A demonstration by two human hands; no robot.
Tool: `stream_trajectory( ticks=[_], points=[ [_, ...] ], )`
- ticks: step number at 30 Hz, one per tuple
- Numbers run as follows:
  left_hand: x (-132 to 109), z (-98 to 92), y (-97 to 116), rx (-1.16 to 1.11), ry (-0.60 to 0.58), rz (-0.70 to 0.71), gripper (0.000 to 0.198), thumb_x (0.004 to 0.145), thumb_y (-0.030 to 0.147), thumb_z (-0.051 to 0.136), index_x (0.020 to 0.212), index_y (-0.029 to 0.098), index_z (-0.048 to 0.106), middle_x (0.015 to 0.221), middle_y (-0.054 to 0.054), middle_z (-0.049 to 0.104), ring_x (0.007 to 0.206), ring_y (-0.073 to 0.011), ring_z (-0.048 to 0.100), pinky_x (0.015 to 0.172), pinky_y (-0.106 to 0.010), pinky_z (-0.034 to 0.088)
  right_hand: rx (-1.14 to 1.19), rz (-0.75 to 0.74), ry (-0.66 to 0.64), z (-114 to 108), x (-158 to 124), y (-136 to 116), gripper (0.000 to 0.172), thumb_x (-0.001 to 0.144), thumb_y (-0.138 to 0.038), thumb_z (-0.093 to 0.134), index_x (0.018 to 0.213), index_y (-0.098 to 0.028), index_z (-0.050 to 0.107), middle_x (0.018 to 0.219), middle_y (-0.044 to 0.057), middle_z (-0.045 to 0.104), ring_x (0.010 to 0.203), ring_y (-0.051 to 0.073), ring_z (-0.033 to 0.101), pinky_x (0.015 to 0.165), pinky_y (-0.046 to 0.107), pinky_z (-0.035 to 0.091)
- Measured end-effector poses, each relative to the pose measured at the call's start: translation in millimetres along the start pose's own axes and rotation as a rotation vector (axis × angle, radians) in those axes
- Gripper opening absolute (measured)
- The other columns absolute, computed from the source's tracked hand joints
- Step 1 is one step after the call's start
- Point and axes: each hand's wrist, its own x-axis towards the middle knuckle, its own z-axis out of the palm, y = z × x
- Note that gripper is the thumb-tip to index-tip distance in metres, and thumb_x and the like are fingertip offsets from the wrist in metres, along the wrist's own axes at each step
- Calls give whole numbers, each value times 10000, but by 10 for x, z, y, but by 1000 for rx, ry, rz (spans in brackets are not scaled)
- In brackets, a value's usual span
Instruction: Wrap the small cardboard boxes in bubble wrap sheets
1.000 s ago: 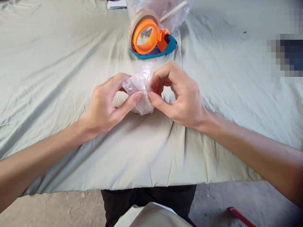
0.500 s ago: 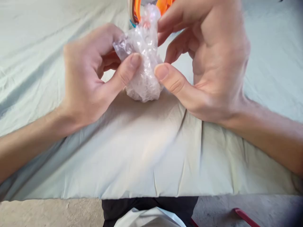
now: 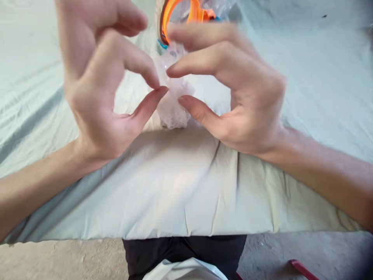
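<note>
A bundle of clear bubble wrap (image 3: 174,112) stands on the cloth between my hands, its top bunched into a narrower neck. Whatever lies inside it is hidden. My left hand (image 3: 99,85) is at its left side, thumb and index tips pinched together in front of the wrap. Anything between those tips is too small to make out. The other left fingers are raised and curled. On the right, my right hand (image 3: 236,89) has its thumb and fingers apart around the front of the bundle, with nothing visibly gripped. Both hands are slightly blurred.
Behind the bundle are an orange-handled tool (image 3: 194,11), a roll (image 3: 161,19) with a brown inner ring, and more clear plastic (image 3: 218,6). A wrinkled pale cloth (image 3: 175,186) covers the table. Below its front edge are dark-clad legs (image 3: 183,252) and a red bar (image 3: 303,269).
Both hands have come off the sides of the bubble wrap. My left hand has risen, its thumb and index now pinched. The right fingers have lowered and reach across the wrap's front.
</note>
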Motion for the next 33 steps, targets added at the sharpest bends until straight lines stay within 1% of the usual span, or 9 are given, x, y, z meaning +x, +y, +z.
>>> stream_trajectory(
  ticks=[2,3,6,10,13,15,19,25,33],
  points=[
    [16,34,55,117,87,271,198,1052,408,831,1198,275,844,1430,-72,771,1336,-354,766,992,-529,705,56,31,-37,20,-11,8,240,1193,-272,576,1319,-300,778,1598,12,754,1609,224,636,1436,408,476],
    [21,50,96,115,65,251,143,1056,328,815,1187,275,842,1388,-69,817,1311,-329,786,911,-471,693,87,50,-46,28,-14,15,246,1179,-261,578,1306,-329,778,1532,9,785,1580,224,659,1421,403,494],
    [26,65,229,71,-36,143,153,1102,169,735,1204,232,831,1283,-67,893,1192,-273,860,980,-445,674,158,120,-49,39,-20,45,198,1148,-314,612,1265,-366,764,1399,4,821,1449,271,729,1344,455,564],
    [14,35,284,15,-93,92,184,1154,177,640,1244,203,798,1176,-50,902,1054,-199,873,927,-323,691,258,188,-112,47,-39,133,207,1143,-421,627,1320,-343,702,1379,43,770,1370,297,725,1265,476,603],
    [-9,30,208,-11,-162,78,253,1149,321,700,1368,203,749,1247,-77,884,1066,-217,860,943,-337,717,348,129,-172,76,-49,240,423,1053,-458,778,1424,-319,627,1484,63,717,1394,306,700,1252,481,606],
    [-31,42,135,-21,-214,90,457,1092,405,803,1477,190,682,1360,-119,849,1175,-262,845,1013,-388,729,363,121,-188,103,-55,297,543,983,-400,854,1458,-339,598,1534,55,694,1393,307,702,1243,484,621],
    [-79,81,29,-13,-266,133,720,1009,422,912,1595,186,567,1445,-152,785,1256,-296,820,1047,-445,745,371,161,-150,159,-77,332,552,935,-329,861,1430,-366,620,1539,44,707,1399,316,705,1209,487,665],
    [-67,115,24,-39,-224,136,706,1033,406,883,1634,238,552,1495,-123,759,1337,-299,796,1005,-425,762,358,152,-66,214,-68,377,601,846,-314,941,1366,-388,650,1501,7,749,1418,337,712,1333,568,586],
    [-18,128,-50,-138,-240,69,766,901,250,994,1578,276,637,1460,-96,810,1259,-279,821,858,-332,754,377,150,-106,179,-41,416,544,892,-336,919,1362,-360,645,1520,48,725,1385,339,718,1214,528,654]
  ],
)
